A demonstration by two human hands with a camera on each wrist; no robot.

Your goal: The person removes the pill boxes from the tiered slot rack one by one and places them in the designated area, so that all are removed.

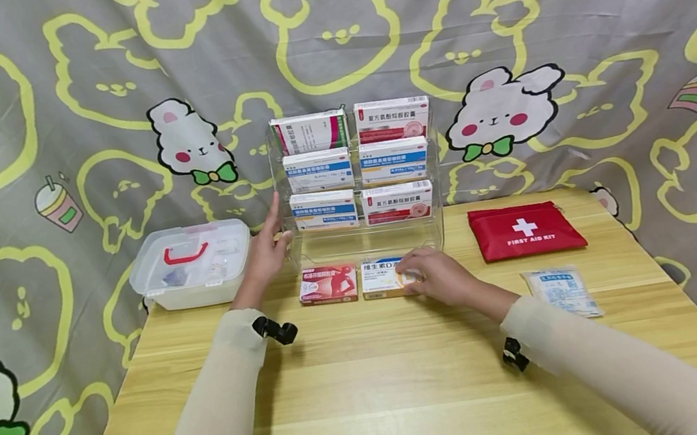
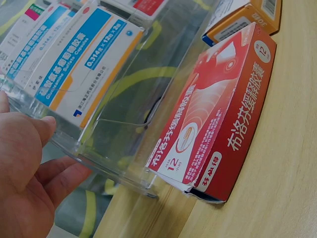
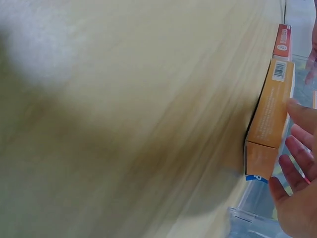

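Six capsule boxes (image 1: pixel 324 211) occupy the table's (image 1: pixel 377 395) rack (image 1: pixel 386 240). Straight-fingered left hand (image 1: pixel 267 255) flanks it; loose-fingered right hand (image 1: pixel 438 275) touches vitamin-D box (image 1: pixel 382 280).

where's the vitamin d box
In the head view, the vitamin D box sits before the clear rack, right of the red box, with the right hand at its right end.

Vitamin box (image 1: pixel 380 280) partly behind fingers (image 1: pixel 412 264)

Bright light with soft shadows
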